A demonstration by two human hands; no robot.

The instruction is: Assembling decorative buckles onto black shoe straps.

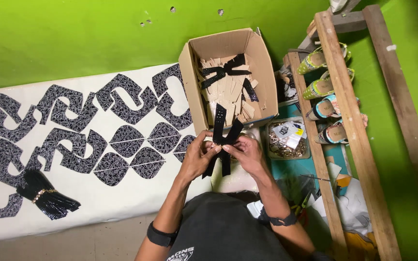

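Observation:
My left hand [200, 155] and my right hand [247, 153] meet in front of me, both pinching a bundle of black studded straps [224, 136] that cross in an X shape. A small gold piece shows where the straps cross, between my fingertips. Just beyond them stands an open cardboard box [188, 77] with several tan cut pieces and more black straps [224, 70] inside. Each wrist wears a dark band.
A white sheet [122, 193] on the left carries several black patterned cut shapes [122, 101] and a tied black strap bundle [47, 193]. A clear tub of small gold parts [286, 141] sits right of my hands. A wooden rack [344, 121] holds several shoes against the green wall.

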